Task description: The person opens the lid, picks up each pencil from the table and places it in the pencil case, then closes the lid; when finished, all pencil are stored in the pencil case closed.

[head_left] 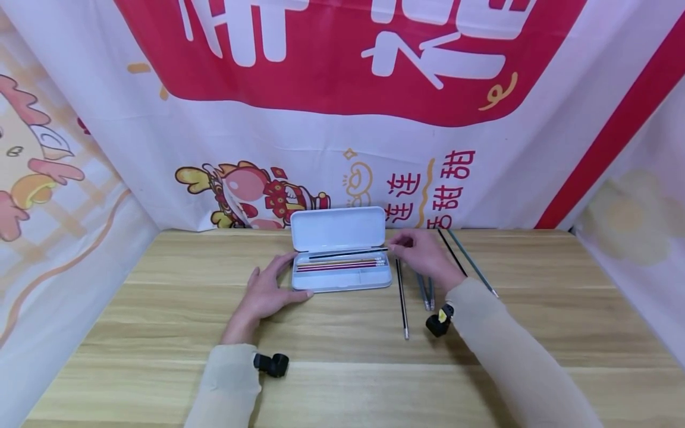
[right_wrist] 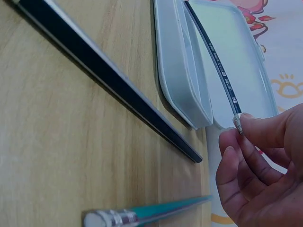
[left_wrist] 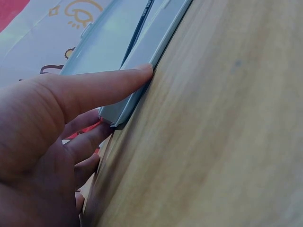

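Observation:
A light blue pencil case (head_left: 342,282) stands on the table with its lid (head_left: 338,229) raised. Inside lie several pencils (head_left: 337,266), red and yellowish ones among them. My left hand (head_left: 269,290) grips the case's left end, the thumb (left_wrist: 111,87) along the front edge and the fingers around the side. Between thumb and fingertips, my right hand (head_left: 423,254) pinches a black pencil (right_wrist: 215,59) by its silvery eraser end. This pencil slants over the case, its far end above the compartment.
Right of the case lies a black pencil (head_left: 402,300), pointing toward me. Grey-blue pencils (head_left: 426,291) lie partly under my right hand. Farther right are another black pencil (head_left: 452,252) and a teal pencil (head_left: 473,261). A printed cloth (head_left: 321,137) hangs behind the table.

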Demonstrator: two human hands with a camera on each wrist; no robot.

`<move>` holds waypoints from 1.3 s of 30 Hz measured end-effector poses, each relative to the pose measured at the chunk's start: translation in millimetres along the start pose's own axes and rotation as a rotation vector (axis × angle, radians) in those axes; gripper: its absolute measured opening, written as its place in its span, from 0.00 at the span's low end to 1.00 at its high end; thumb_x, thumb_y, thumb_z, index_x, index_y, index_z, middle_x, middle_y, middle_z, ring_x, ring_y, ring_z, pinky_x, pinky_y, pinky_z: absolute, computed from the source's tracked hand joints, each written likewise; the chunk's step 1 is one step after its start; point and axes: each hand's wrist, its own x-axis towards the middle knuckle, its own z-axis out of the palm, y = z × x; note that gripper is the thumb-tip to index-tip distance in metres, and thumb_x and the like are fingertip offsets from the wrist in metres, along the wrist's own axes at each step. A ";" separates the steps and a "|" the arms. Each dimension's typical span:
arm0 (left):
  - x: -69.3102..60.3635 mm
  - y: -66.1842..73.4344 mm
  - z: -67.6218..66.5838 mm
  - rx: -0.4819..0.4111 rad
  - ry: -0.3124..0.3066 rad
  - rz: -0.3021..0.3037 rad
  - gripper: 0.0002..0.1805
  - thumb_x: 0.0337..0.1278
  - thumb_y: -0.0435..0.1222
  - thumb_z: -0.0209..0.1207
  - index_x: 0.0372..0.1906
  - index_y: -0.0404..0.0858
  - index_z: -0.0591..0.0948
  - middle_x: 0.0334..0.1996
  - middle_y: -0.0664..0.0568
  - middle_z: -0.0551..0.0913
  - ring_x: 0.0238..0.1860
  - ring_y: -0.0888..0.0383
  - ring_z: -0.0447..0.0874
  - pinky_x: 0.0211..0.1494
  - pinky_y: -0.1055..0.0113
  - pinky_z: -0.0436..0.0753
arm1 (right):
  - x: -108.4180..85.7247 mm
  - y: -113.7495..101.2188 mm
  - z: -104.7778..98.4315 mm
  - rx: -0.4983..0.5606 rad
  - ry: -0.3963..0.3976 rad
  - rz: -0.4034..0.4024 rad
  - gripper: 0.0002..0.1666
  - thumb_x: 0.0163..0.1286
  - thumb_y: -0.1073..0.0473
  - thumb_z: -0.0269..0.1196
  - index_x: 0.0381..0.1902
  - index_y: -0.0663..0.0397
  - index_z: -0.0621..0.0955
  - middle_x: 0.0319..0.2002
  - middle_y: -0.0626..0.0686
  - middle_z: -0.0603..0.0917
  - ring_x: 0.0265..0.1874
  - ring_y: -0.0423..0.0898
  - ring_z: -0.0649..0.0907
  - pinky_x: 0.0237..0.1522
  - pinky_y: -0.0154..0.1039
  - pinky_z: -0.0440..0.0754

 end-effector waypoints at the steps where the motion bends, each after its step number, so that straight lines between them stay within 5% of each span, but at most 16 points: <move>1: -0.2 0.1 0.0 0.000 0.000 -0.002 0.50 0.56 0.47 0.79 0.82 0.50 0.68 0.85 0.45 0.64 0.88 0.38 0.52 0.89 0.37 0.24 | 1.3 0.0 1.3 0.005 0.002 -0.004 0.11 0.79 0.54 0.66 0.53 0.51 0.87 0.48 0.55 0.87 0.45 0.50 0.83 0.43 0.41 0.85; 22: 2.7 -1.9 1.1 0.005 0.011 0.010 0.51 0.54 0.48 0.80 0.82 0.50 0.67 0.84 0.46 0.66 0.87 0.39 0.54 0.89 0.37 0.25 | 18.5 2.8 23.2 0.039 0.030 -0.091 0.07 0.72 0.59 0.73 0.46 0.51 0.92 0.46 0.54 0.92 0.46 0.51 0.87 0.52 0.46 0.88; 39: 0.1 -0.2 0.0 0.003 0.013 0.003 0.51 0.55 0.46 0.79 0.83 0.48 0.67 0.84 0.46 0.66 0.88 0.39 0.53 0.90 0.38 0.25 | 24.0 3.4 29.2 -0.040 0.021 -0.054 0.06 0.71 0.58 0.74 0.44 0.49 0.93 0.42 0.53 0.90 0.43 0.49 0.85 0.43 0.40 0.84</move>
